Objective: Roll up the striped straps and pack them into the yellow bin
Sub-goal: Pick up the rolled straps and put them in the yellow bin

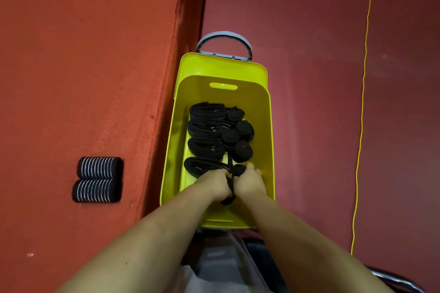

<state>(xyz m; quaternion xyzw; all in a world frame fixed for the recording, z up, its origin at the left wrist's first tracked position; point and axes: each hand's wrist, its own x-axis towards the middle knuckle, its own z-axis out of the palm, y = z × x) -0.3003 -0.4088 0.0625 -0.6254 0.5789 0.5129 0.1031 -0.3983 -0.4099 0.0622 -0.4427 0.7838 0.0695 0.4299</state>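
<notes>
Between both hands (pixel 234 184), black strap (pixel 229 183)

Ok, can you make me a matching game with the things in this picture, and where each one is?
Things:
1. two striped rolls
2. yellow bin
3. yellow cord
4. both hands: left hand, right hand

Places:
A. hanging down the dark red wall on the right
B. lying side by side on the orange surface on the left
C. inside the bin, gripping a black strap
D. in the middle, holding black rolled straps

Pairs: 1-B, 2-D, 3-A, 4-C
</notes>
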